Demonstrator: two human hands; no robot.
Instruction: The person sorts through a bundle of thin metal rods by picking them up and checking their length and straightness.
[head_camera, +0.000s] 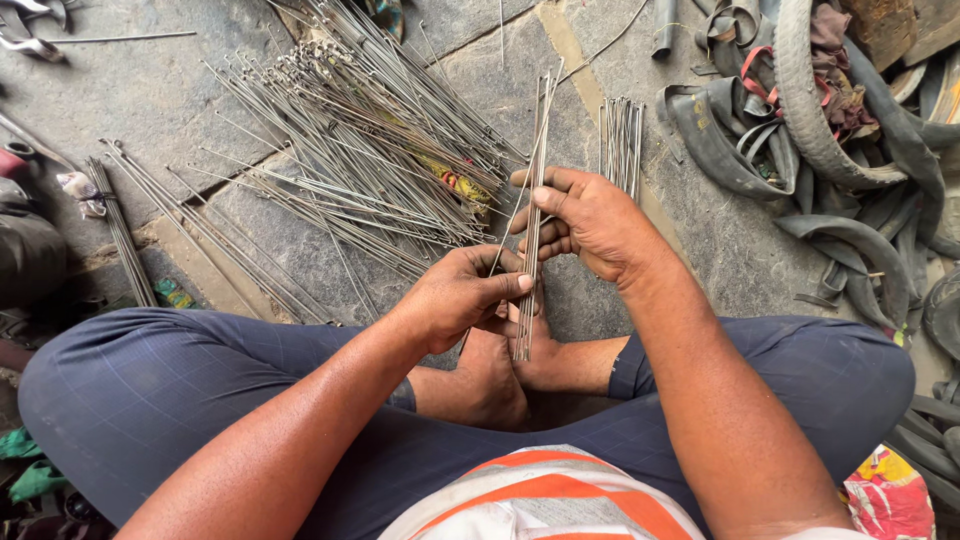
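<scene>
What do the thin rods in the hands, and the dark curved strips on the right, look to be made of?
The bundle of thin grey rods, held in the left hand and right hand, looks like bare metal, probably steel: straight, stiff, with a dull silvery glint. The dark curved strips look like matte black rubber: limp, folded, unreflective.

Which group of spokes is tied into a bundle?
The spoke bundle at far left, bound near its top; the big pile, the small stack and the held spokes are loose.

yellow-and-red wrapper (455, 178) under the spoke pile (370, 140), colourful printed bag (890, 495) bottom right
</scene>
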